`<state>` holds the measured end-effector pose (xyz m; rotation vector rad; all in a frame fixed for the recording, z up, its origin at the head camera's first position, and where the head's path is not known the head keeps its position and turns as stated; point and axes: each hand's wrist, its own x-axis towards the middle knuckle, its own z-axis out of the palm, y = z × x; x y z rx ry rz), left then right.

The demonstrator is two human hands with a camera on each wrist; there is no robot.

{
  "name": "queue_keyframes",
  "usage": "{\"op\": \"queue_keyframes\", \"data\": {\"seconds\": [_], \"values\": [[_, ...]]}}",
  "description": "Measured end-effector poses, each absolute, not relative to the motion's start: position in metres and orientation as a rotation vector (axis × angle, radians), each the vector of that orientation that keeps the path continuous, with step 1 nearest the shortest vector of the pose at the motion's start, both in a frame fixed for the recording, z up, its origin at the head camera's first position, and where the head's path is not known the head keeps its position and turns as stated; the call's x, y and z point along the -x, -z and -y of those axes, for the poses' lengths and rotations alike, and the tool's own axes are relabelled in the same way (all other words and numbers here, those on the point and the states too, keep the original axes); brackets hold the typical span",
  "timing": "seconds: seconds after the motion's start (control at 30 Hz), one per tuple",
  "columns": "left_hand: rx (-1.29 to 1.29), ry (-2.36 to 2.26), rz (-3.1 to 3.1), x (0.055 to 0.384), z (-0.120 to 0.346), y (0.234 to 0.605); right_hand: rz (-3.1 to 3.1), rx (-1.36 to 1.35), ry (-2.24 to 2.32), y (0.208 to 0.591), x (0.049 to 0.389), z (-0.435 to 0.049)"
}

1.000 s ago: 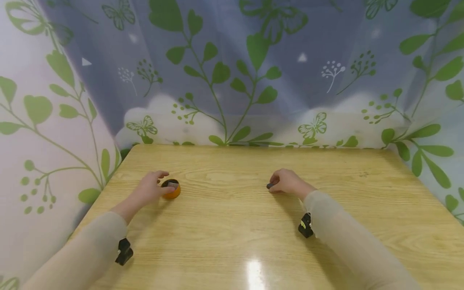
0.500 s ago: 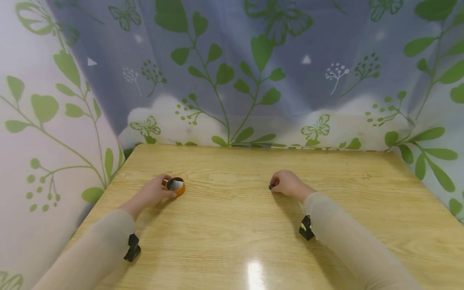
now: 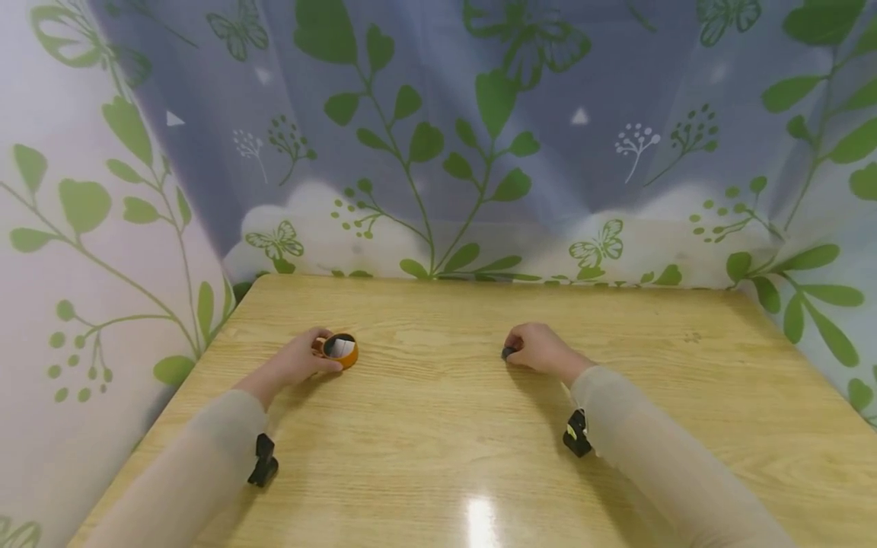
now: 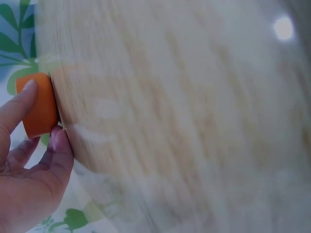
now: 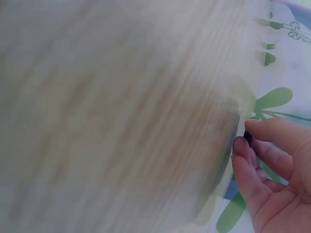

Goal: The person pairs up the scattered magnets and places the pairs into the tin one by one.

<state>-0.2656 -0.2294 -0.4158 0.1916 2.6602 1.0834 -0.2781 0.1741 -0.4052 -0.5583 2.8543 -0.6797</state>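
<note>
A small orange cup-like container (image 3: pixel 351 358), round with a dark inside and a pale patch within it, is at the left of the wooden table (image 3: pixel 425 426). My left hand (image 3: pixel 299 360) grips it from the left side. In the left wrist view the thumb lies on the orange wall (image 4: pixel 43 109) and the other fingers curl by its lower edge. Further right, my right hand (image 3: pixel 541 350) pinches a small dark piece (image 3: pixel 508 353) between thumb and fingertips, low over the table. Fingers cover most of this piece in the right wrist view (image 5: pixel 248 136), so I cannot tell its kind.
A curtain (image 3: pixel 438 152) printed with green leaves and butterflies hangs behind the table's back edge and along both sides. Black wrist cameras (image 3: pixel 578 434) are strapped under both pale sleeves (image 3: pixel 658 441). A bright light reflection shines on the near table surface.
The left hand has closed from a loose reach to a grip on the orange container, which has moved a little to the right. The right hand has shifted slightly left, still pinching the dark piece.
</note>
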Motion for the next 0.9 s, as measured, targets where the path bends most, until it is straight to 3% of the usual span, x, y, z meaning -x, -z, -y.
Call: {"op": "queue_keyframes", "data": {"seconds": [0.9], "values": [[-0.186, -1.158, -2.637, 0.268, 0.232, 0.423, -2.794, 0.632, 0.733, 0.397, 0.278, -0.101]]}}
